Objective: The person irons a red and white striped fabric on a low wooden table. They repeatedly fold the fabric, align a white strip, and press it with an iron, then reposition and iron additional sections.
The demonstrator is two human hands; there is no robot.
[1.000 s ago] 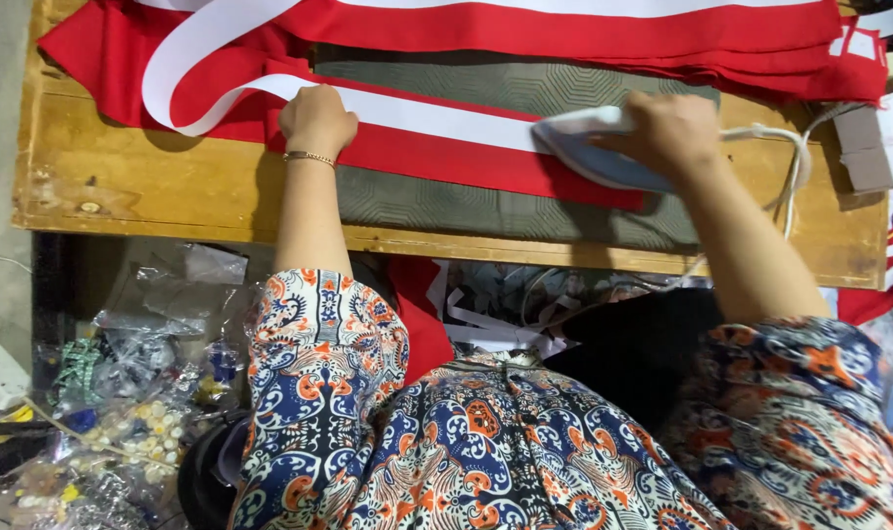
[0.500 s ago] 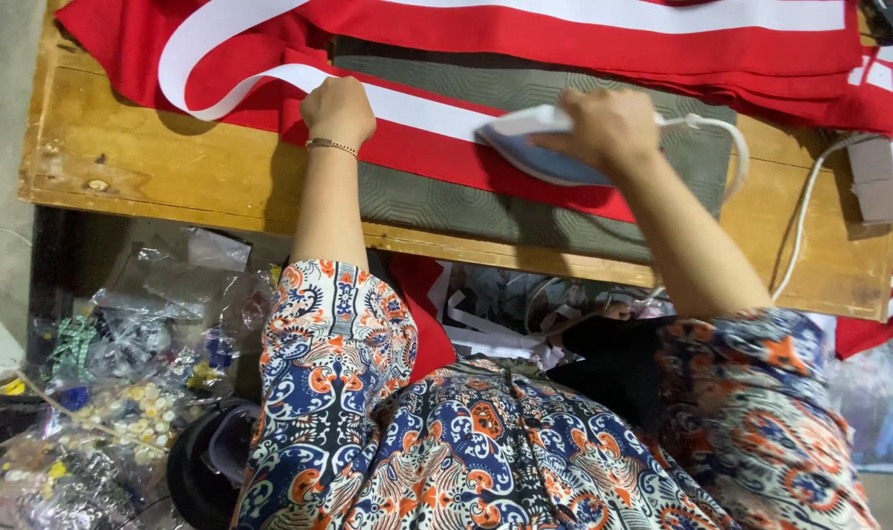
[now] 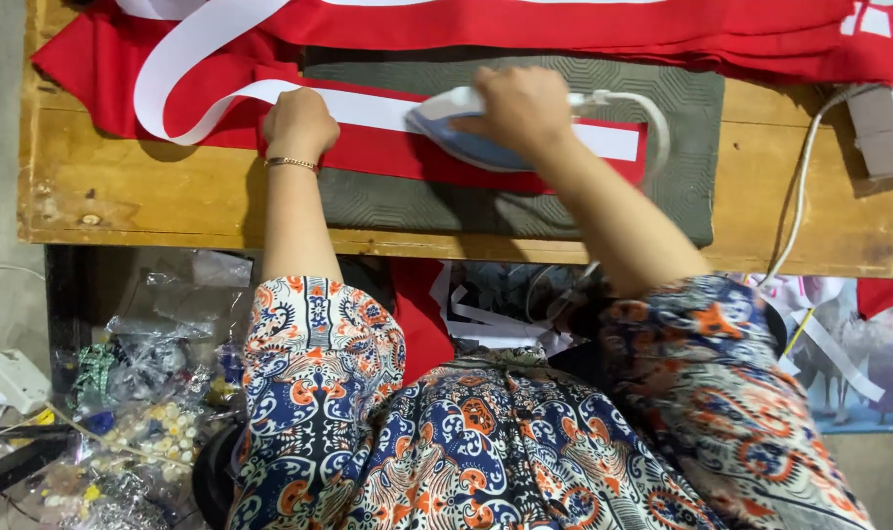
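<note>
Wooden table (image 3: 93,196) carries a grey pressing mat (image 3: 564,211) with the red and white fabric strip (image 3: 388,147) laid across it. Right hand (image 3: 520,108) grips the iron (image 3: 456,132) on the strip; left hand (image 3: 299,123), fingers curled, pins the strip flat. Plastic bags of beads (image 3: 142,432) crowd the floor beneath.

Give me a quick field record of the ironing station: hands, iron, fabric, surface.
left hand: fist pressed on the red fabric strip, holding it flat
right hand: gripping the clothes iron from above
clothes iron: blue and white, soleplate down on the white band of the strip, tip pointing toward the left hand
iron cord: white, runs off the right side of the table
surface: grey ironing mat on a wooden table
other fabric: red and white cloth pile along the far edge
</note>
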